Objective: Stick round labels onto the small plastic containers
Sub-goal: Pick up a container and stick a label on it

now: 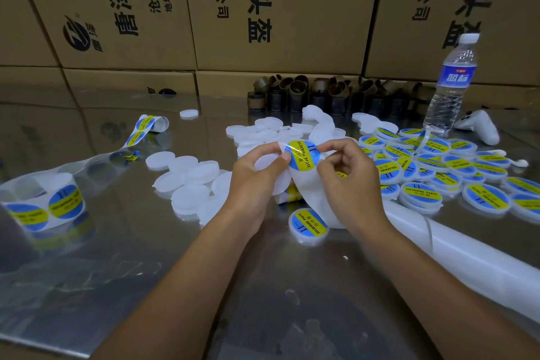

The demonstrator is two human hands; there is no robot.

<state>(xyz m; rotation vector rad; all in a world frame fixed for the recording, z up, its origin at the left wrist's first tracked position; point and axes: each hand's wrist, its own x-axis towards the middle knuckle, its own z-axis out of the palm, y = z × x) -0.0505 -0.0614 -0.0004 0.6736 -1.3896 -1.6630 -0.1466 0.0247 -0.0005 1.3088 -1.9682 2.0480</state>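
Over the shiny table [117, 242], the left hand [257, 181] grips a white container [264, 161], thumb on the round label [301, 155], whose far edge the right hand [347, 181] pinches, beside a pile of labelled containers [438, 166].

"SOLDERING PASTE" stands on the round label [301, 155]; "有限公司" and "头盔" on the cardboard boxes [321, 9]
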